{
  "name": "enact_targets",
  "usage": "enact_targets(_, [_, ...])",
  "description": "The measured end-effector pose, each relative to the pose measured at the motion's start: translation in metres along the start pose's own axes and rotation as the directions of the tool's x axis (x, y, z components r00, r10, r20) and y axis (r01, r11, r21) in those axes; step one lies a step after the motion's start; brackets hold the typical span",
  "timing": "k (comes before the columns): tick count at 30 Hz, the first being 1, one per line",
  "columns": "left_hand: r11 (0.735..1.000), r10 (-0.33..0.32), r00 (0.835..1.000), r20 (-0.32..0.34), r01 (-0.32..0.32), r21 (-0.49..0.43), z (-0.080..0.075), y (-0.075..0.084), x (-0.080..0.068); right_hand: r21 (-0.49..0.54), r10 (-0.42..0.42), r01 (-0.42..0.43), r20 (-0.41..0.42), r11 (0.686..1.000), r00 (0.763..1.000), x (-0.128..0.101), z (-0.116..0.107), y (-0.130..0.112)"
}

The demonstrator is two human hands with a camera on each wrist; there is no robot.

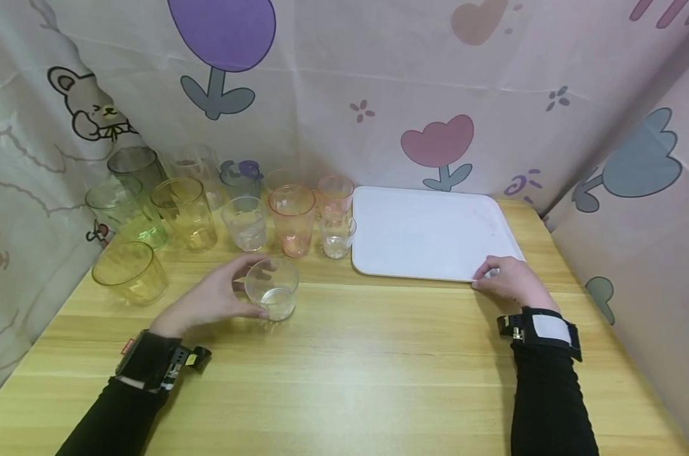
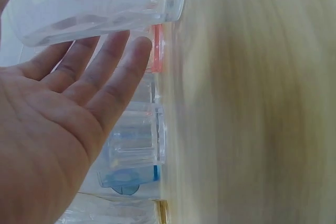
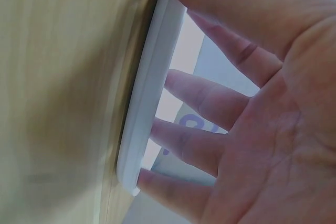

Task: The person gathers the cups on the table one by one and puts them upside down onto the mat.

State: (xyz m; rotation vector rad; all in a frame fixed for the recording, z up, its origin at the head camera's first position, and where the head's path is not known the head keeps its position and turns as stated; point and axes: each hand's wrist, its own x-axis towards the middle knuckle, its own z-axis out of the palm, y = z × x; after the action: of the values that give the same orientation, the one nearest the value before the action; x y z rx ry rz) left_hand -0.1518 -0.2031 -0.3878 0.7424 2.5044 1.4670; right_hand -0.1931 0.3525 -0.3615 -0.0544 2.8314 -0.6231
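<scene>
In the head view my left hand (image 1: 227, 291) is around a clear glass (image 1: 278, 291) on the table, thumb low at its near side and fingers behind it. The left wrist view shows the fingers (image 2: 113, 72) fairly straight beside the glass wall (image 2: 100, 3). My right hand (image 1: 510, 278) holds the near right corner of a white tray (image 1: 430, 234). In the right wrist view its thumb lies at the front edge of the tray (image 3: 149, 87), and the other fingertips touch the rim farther along.
Behind the left hand stand several glasses: a pink tumbler (image 1: 293, 221), a small clear mug (image 1: 337, 235), a clear glass (image 1: 246, 225), an amber tumbler (image 1: 187, 215) and a green one (image 1: 129, 212). A wide yellow glass (image 1: 133, 272) is left of the hand. Patterned cloth (image 1: 344, 76) hangs behind the table.
</scene>
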Motion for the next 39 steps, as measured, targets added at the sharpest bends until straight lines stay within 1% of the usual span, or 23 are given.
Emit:
enact_targets(3, [1.0,-0.008,1.0,-0.003,0.008,-0.002,0.0,0.0,0.0,0.002,0.003,-0.003,0.001,1.0,1.0,0.0,0.0,0.0])
enact_targets(10, [1.0,-0.001,1.0,0.003,0.001,-0.016,0.002,0.001,0.001,0.011,0.016,-0.016,0.005,1.0,1.0,-0.001,0.0,-0.001])
enact_targets(14, [1.0,-0.008,1.0,0.003,0.008,-0.009,0.004,0.003,0.002,0.009,0.022,-0.022,0.005,1.0,1.0,-0.001,0.0,0.0])
enact_targets(20, [1.0,0.005,1.0,-0.023,-0.005,-0.017,0.006,0.008,0.005,0.006,0.023,-0.023,0.004,1.0,1.0,0.0,0.001,0.0])
enact_targets(24, [0.997,0.025,0.998,-0.053,-0.029,-0.07,0.008,0.014,0.009,0.004,0.02,-0.02,0.001,1.0,1.0,0.0,0.001,0.001])
enact_targets(27, [0.986,0.047,0.996,-0.081,-0.059,-0.154,0.01,0.021,0.013,-0.001,0.016,-0.016,-0.002,1.0,1.0,0.001,0.001,0.001])
enact_targets(32, [0.946,0.106,0.989,-0.102,-0.132,-0.296,0.014,0.032,0.021,-0.005,0.016,-0.016,-0.001,1.0,1.0,0.0,0.0,0.001])
enact_targets(35, [0.931,0.134,0.984,-0.116,-0.165,-0.326,0.016,0.037,0.027,-0.004,0.016,-0.016,0.001,1.0,1.0,-0.001,0.0,0.0])
enact_targets(39, [0.919,0.144,0.981,-0.127,-0.18,-0.351,0.019,0.044,0.034,-0.006,0.008,-0.007,0.012,1.0,1.0,-0.002,-0.001,-0.001])
